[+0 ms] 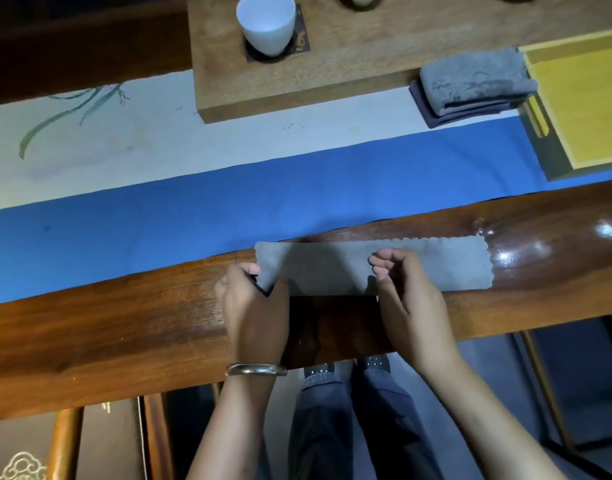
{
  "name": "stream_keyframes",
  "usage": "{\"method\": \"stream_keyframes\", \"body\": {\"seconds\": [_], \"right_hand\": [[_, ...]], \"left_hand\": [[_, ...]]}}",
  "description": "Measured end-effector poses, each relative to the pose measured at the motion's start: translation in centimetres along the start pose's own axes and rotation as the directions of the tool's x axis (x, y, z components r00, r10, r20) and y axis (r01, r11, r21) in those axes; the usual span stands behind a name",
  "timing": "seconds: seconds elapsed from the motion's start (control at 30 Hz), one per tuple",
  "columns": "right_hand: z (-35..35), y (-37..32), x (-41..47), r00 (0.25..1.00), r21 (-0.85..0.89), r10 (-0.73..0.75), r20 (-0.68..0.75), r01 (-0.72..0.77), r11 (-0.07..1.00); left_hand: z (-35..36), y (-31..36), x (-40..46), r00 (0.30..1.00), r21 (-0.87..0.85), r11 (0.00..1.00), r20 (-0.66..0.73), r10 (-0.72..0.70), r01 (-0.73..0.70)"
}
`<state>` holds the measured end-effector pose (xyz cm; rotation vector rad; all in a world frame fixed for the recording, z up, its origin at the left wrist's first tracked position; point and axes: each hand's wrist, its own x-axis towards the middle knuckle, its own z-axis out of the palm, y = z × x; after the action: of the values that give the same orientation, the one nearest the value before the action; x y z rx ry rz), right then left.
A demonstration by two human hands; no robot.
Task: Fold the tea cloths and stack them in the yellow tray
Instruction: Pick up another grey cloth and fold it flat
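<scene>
Far left on the surface we see a pale runner with a painted plant, and nearer to us a blue runner lying along it, both running left to right. Far centre: a wooden block carrying a white cup on a dark coaster. Near centre, on the glossy dark wood edge, we have a grey tea cloth lying flat as a long narrow strip, its left end just touching the blue runner's near edge. Left hand, bracelet on the wrist, has its fingers curled on the cloth's left end, thumb and fingers pinching that corner, which is lifted and turned up slightly. Right hand sits over the middle of the strip; its fingers are loosely curled above the cloth with the thumb at the near edge, and we cannot tell whether it actually pinches the fabric or only rests on it. The cloth's right end, with a scalloped edge, lies flat, free of both hands. Far right: a folded grey cloth stacked on a darker folded cloth, just beside the yellow tray, touching its left wall. Below the surface edge we see the person's legs and shoes.
</scene>
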<state>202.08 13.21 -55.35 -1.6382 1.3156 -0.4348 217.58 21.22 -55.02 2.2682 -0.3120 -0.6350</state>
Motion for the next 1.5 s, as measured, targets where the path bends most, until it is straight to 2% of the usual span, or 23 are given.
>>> {"method": "stream_keyframes", "body": {"seconds": [0.1, 0.17, 0.23, 0.3, 0.43, 0.5, 0.57, 0.7, 0.8, 0.87, 0.97, 1.1, 1.17, 1.23, 1.33, 1.4, 1.5], "right_hand": [[-0.1, 0.5, 0.5, 0.999, 0.020, 0.010, -0.041, -0.009, 1.000], [-0.5, 0.9, 0.9, 0.999, 0.095, 0.044, -0.022, -0.041, 0.995], [-0.6, 1.1, 1.2, 0.994, 0.196, 0.105, 0.006, -0.104, 0.975], [-0.9, 0.9, 1.8, 0.978, 0.356, 0.203, 0.047, -0.206, 0.912], [-2.3, -1.2, 2.5, 0.903, 0.585, 0.371, 0.218, -0.425, 0.690], [-3.6, -2.3, 2.2, 0.884, 0.656, 0.386, 0.263, -0.457, 0.600], [-5.2, -3.2, 1.7, 0.897, 0.660, 0.371, 0.241, -0.431, 0.615], [-9.2, -3.6, 0.9, 0.957, 0.467, 0.224, 0.185, -0.286, 0.836], [-10.9, -3.2, 1.1, 0.958, 0.334, 0.212, 0.193, -0.268, 0.904], [-11.1, -2.1, 1.6, 0.951, 0.245, 0.246, 0.187, -0.288, 0.926], [-10.4, -0.1, 2.4, 0.954, 0.182, 0.264, 0.143, -0.288, 0.940], [-9.6, 2.2, 3.3, 0.948, 0.198, 0.311, 0.070, -0.319, 0.927], [-9.1, 3.2, 3.5, 0.945, 0.116, 0.327, 0.014, -0.327, 0.938], [-8.6, 3.8, 3.3, 0.962, -0.089, 0.256, -0.091, -0.264, 0.961], [-7.9, 4.2, 2.7, 0.963, -0.369, 0.066, -0.262, -0.163, 0.915], [-7.6, 4.6, 2.6, 0.947, -0.472, -0.042, -0.320, -0.121, 0.873], [-7.1, 5.7, 2.6, 0.931, -0.495, -0.047, -0.362, -0.149, 0.856]], "left_hand": [[0.1, 0.5, 0.0, 0.998, -0.281, 0.958, -0.001, -0.066, 0.063], [0.2, 1.2, -0.4, 1.000, -0.480, 0.877, 0.011, -0.011, 0.015], [0.4, 1.9, -0.9, 0.996, -0.554, 0.829, 0.011, 0.094, -0.072], [0.8, 2.9, -1.6, 0.975, -0.501, 0.843, 0.000, 0.224, -0.194], [2.4, 5.5, -3.8, 0.864, -0.277, 0.836, 0.041, 0.502, -0.473], [3.7, 6.6, -5.0, 0.823, -0.207, 0.822, 0.104, 0.558, -0.531], [5.1, 7.3, -6.1, 0.793, -0.170, 0.803, 0.137, 0.594, -0.572], [7.9, 7.9, -7.6, 0.744, -0.082, 0.772, 0.218, 0.632, -0.631], [9.4, 7.7, -8.0, 0.713, 0.004, 0.742, 0.280, 0.643, -0.671], [10.1, 7.3, -8.0, 0.718, 0.050, 0.737, 0.277, 0.638, -0.674], [10.3, 6.6, -7.5, 0.716, 0.042, 0.741, 0.300, 0.630, -0.670], [9.4, 5.1, -6.9, 0.711, 0.046, 0.742, 0.330, 0.621, -0.669], [8.9, 4.3, -6.5, 0.729, 0.079, 0.747, 0.306, 0.612, -0.660], [8.7, 3.5, -6.1, 0.774, 0.125, 0.774, 0.253, 0.580, -0.621], [8.7, 3.1, -5.9, 0.862, 0.154, 0.854, 0.201, 0.465, -0.497], [9.0, 3.2, -5.8, 0.897, 0.163, 0.892, 0.221, 0.383, -0.422], [9.5, 3.7, -5.7, 0.912, 0.177, 0.910, 0.249, 0.327, -0.375]]}}
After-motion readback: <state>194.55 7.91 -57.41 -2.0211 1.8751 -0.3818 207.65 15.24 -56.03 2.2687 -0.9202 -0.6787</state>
